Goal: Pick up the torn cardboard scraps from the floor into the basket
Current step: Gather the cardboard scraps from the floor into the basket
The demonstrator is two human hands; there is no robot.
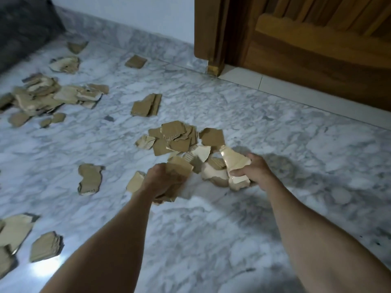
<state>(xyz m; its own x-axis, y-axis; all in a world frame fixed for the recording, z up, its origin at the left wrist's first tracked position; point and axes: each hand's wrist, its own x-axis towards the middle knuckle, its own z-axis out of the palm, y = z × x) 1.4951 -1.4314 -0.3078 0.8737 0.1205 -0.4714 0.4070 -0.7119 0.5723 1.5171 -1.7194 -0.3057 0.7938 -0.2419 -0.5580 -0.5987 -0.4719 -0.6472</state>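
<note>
Torn brown cardboard scraps lie scattered over the grey marble floor (211, 240). A pile of scraps (177, 138) sits just beyond both hands. My left hand (160, 180) is closed around a bunch of brown scraps (179, 168). My right hand (254, 170) grips glossy pale scraps (234, 163) at the pile's near right edge. Another heap of scraps (46, 96) lies at the far left, and a single scrap (90, 179) lies left of my left hand. No basket is in view.
A wooden door (317, 49) and its frame (211, 39) stand at the back right, above a pale threshold (275, 85). A dark sofa or cushion (23, 28) fills the back left corner. More scraps (46, 246) lie near the left front edge.
</note>
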